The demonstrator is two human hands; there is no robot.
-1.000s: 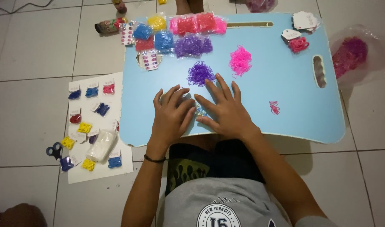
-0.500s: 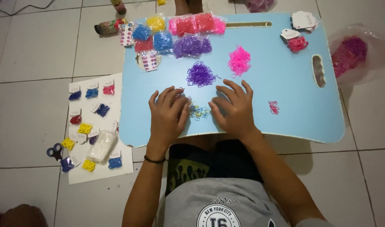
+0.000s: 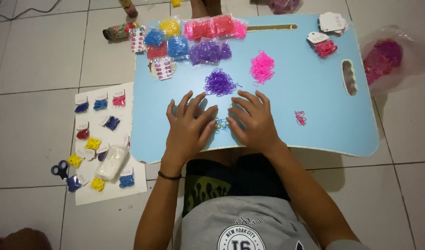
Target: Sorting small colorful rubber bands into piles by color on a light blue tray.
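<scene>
My left hand and my right hand lie flat, fingers spread, side by side on a light blue lap table. Between them lies a small cluster of thin blue and yellow rubber bands, which both hands touch at the fingertips. Just beyond my fingers sits a loose purple heap of bands. A pink heap lies farther right, and a tiny pink bunch rests to the right of my right hand.
Bags of blue, yellow, pink and purple bands line the table's far edge, with white cards at the far right. On the floor, left, a white sheet carries small packets, a white roll and scissors. A plastic bag of pink bands lies right.
My hands have drawn apart: the right one slid rightward off the left, uncovering the small blue and yellow bands between them. The purple heap now lies clear of my fingers.
</scene>
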